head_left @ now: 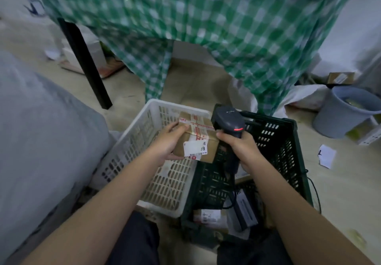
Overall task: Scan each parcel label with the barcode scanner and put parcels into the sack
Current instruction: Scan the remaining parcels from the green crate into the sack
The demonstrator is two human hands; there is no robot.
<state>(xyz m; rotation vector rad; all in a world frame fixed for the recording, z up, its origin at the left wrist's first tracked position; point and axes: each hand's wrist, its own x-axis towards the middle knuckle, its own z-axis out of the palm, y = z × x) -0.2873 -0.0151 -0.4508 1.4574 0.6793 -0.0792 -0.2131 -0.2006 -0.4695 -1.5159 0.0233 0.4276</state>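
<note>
My left hand grips a small brown cardboard parcel with red-and-white tape and a white barcode label, held above the white crate. My right hand is wrapped around the handle of a black barcode scanner, whose head sits just right of the parcel with a red light glowing on its back. The large grey sack bulges at the left of the view. More parcels lie at the bottom of the dark green crate.
A table with a green checked cloth and a black leg stands ahead. A grey bucket sits at the right, with paper scraps and small boxes on the floor. A cable trails from the scanner.
</note>
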